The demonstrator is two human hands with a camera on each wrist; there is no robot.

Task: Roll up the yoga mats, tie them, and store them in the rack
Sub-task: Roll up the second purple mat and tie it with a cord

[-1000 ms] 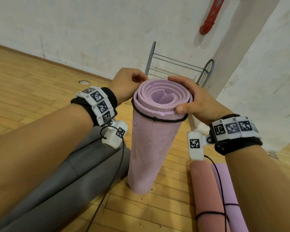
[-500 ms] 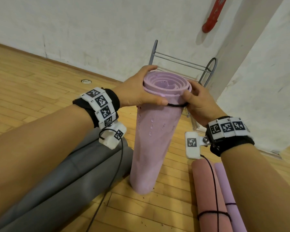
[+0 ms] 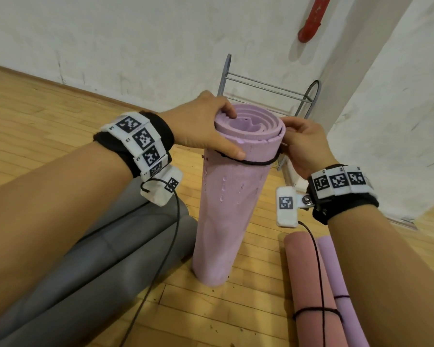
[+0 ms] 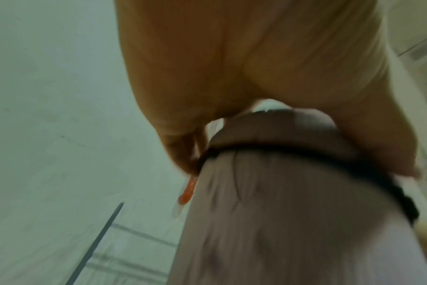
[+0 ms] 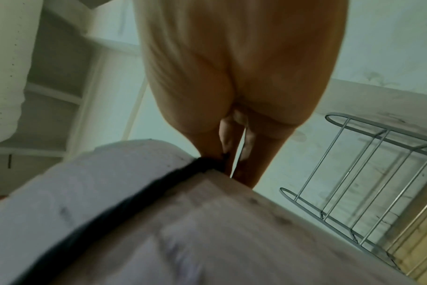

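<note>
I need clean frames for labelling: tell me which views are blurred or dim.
Head view: sharp and evenly lit, wide-angle bend at the edges, the upright lilac mat crisp. Left wrist view: dim, greenish, the mat and black band smeared. Right wrist view: mat blurred, wire rack fairly sharp.

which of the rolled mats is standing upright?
The light purple mat held at its top by both hands, left hand and right hand. The grey, pink and other purple rolls lie flat.
</note>
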